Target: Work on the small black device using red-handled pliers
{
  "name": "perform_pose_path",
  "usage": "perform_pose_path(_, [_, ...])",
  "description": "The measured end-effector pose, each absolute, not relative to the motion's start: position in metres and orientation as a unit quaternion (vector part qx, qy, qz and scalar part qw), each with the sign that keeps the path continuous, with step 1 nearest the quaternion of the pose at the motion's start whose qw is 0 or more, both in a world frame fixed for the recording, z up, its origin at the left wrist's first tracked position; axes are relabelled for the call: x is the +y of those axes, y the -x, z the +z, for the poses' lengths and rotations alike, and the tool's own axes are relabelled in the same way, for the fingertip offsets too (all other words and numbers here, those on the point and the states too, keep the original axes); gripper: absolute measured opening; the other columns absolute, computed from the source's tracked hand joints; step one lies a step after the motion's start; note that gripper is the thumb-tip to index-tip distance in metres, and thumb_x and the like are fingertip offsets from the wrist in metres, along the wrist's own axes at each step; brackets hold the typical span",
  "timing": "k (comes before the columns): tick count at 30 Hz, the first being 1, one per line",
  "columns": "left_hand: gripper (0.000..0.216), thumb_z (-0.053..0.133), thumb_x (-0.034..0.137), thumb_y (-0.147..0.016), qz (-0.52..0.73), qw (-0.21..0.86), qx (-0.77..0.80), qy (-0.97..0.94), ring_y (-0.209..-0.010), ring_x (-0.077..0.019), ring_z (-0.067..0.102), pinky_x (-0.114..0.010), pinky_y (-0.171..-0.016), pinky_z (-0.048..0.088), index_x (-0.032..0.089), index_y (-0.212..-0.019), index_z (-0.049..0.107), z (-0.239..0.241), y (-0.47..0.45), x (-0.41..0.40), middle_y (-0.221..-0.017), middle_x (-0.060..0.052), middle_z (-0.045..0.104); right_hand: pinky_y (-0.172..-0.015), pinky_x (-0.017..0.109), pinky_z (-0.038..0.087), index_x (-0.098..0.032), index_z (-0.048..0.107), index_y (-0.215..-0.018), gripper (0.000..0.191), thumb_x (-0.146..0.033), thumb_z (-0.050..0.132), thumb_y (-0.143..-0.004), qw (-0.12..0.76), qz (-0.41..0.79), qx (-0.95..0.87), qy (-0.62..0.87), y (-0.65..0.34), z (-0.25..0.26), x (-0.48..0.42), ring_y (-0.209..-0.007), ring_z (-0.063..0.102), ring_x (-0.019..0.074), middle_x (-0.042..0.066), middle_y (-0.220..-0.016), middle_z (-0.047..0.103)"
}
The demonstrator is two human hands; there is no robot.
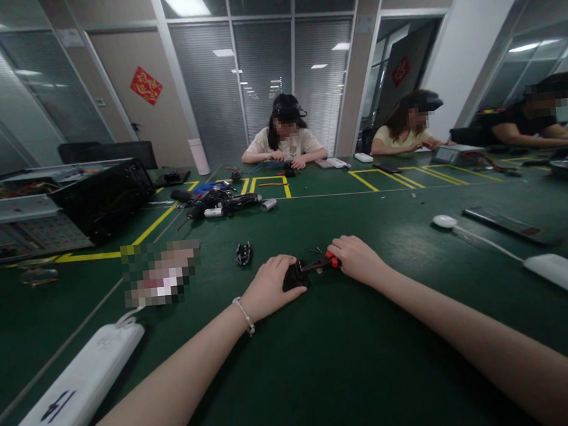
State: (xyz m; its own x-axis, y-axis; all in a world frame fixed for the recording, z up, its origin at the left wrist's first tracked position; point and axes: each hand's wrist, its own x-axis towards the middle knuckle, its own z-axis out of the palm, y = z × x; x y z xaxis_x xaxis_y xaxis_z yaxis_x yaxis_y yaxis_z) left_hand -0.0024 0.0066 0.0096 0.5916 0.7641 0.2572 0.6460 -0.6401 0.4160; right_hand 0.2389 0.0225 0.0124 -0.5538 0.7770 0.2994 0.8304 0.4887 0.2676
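Observation:
My left hand is closed round a small black part and steadies it on the green table. In my right hand are pliers with red-and-black handles. Their jaws point left and reach the black part; whether they grip it I cannot tell. Just behind the pliers lie some small thin pieces. Left of my left hand sits another small black part with metal bits, apart from both hands.
Power strips flank my arms, the right one near a dark flat device. An opened computer case stands at left, beyond it a pile of tools and cables. Several people sit across the table.

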Motion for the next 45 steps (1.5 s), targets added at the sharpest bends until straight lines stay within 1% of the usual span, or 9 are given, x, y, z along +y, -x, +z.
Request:
perform_pose_path(10, [0.050, 0.058, 0.044, -0.074, 0.226, 0.113, 0.386, -0.887, -0.106, -0.0241, 0.045, -0.039, -0.091, 0.037, 0.018, -0.114, 0.042, 0.0068, 0.0013, 0.0068, -0.115, -0.008, 0.049, -0.067, 0.028, 0.032, -0.014, 0.056, -0.083, 0.020, -0.005, 0.045, -0.069, 0.060, -0.198, -0.863, 0.462, -0.2397, 0.0106, 0.0257, -0.075, 0.047, 0.0172, 0.007, -0.083, 0.056])
perform_pose_path(20, [0.052, 0.057, 0.046, -0.074, 0.221, 0.126, 0.386, -0.887, -0.107, -0.0247, 0.046, -0.040, -0.090, 0.038, 0.019, -0.115, 0.042, 0.0081, 0.0024, 0.0068, -0.116, -0.008, 0.049, -0.066, 0.027, 0.033, -0.013, 0.056, -0.085, 0.021, -0.004, 0.044, -0.070, 0.068, -0.198, -0.860, 0.465, -0.2387, 0.0116, 0.0224, -0.075, 0.048, 0.0168, 0.007, -0.084, 0.057])
perform_pose_path(26, [0.051, 0.057, 0.046, -0.074, 0.217, 0.132, 0.391, -0.885, -0.109, -0.0250, 0.044, -0.041, -0.092, 0.036, 0.020, -0.116, 0.042, 0.0083, 0.0017, 0.0065, -0.118, -0.008, 0.048, -0.068, 0.027, 0.033, -0.014, 0.057, -0.086, 0.022, -0.005, 0.045, -0.070, 0.071, -0.190, -0.866, 0.457, -0.2395, 0.0124, 0.0232, -0.075, 0.048, 0.0163, 0.007, -0.084, 0.057])
perform_pose_path(39, [0.049, 0.057, 0.045, -0.074, 0.228, 0.114, 0.380, -0.889, -0.107, -0.0248, 0.046, -0.039, -0.091, 0.036, 0.019, -0.114, 0.043, 0.0051, 0.0021, 0.0082, -0.115, -0.008, 0.049, -0.066, 0.027, 0.031, -0.014, 0.056, -0.082, 0.020, -0.005, 0.044, -0.070, 0.064, -0.205, -0.858, 0.468, -0.2379, 0.0107, 0.0241, -0.074, 0.047, 0.0172, 0.007, -0.081, 0.057])
perform_pose_path(45, [0.050, 0.056, 0.046, -0.074, 0.217, 0.121, 0.386, -0.889, -0.107, -0.0245, 0.045, -0.039, -0.091, 0.037, 0.019, -0.115, 0.042, 0.0064, 0.0025, 0.0073, -0.116, -0.008, 0.049, -0.066, 0.027, 0.033, -0.014, 0.056, -0.085, 0.021, -0.005, 0.044, -0.071, 0.067, -0.196, -0.860, 0.467, -0.2372, 0.0127, 0.0230, -0.074, 0.049, 0.0165, 0.007, -0.083, 0.057])
